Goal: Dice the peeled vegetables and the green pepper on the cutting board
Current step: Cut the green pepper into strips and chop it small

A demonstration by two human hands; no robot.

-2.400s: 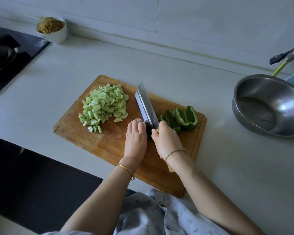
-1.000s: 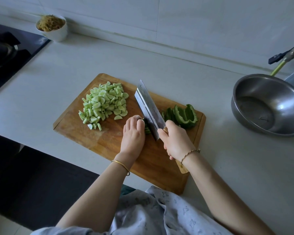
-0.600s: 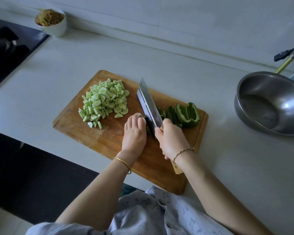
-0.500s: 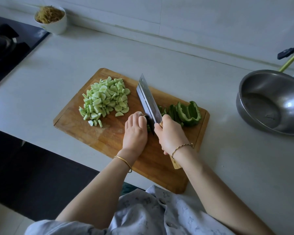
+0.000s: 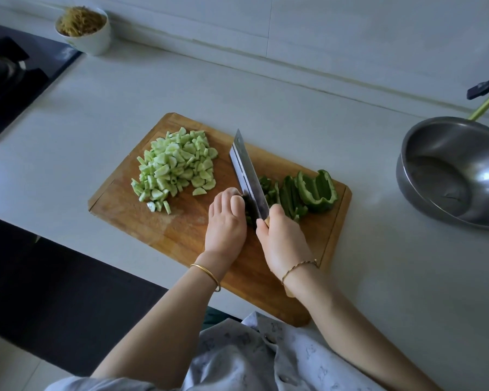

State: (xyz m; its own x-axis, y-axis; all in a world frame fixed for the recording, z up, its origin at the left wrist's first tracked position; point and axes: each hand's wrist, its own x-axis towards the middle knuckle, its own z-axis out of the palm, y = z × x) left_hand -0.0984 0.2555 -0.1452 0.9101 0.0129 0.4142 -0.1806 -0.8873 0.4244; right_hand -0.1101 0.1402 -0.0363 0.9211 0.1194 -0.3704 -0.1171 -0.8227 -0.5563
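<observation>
My broad steel cleaver [image 5: 247, 176] has dropped again; right hand [image 5: 283, 238] grips it, left hand [image 5: 225, 221] curls, pinning dark green pepper strips [image 5: 249, 217] steady.

Cutting board [image 5: 181, 230] lying on the counter [image 5: 378, 277], carrying diced pieces [image 5: 175, 167] at its left and pepper pieces [image 5: 316, 190] at its right, the cleaver [image 5: 247, 176] standing between them. Metal bowl [image 5: 449, 170] sitting right of the board; small bowl [image 5: 82, 29] standing far behind, beside the hob [image 5: 12, 80].
</observation>
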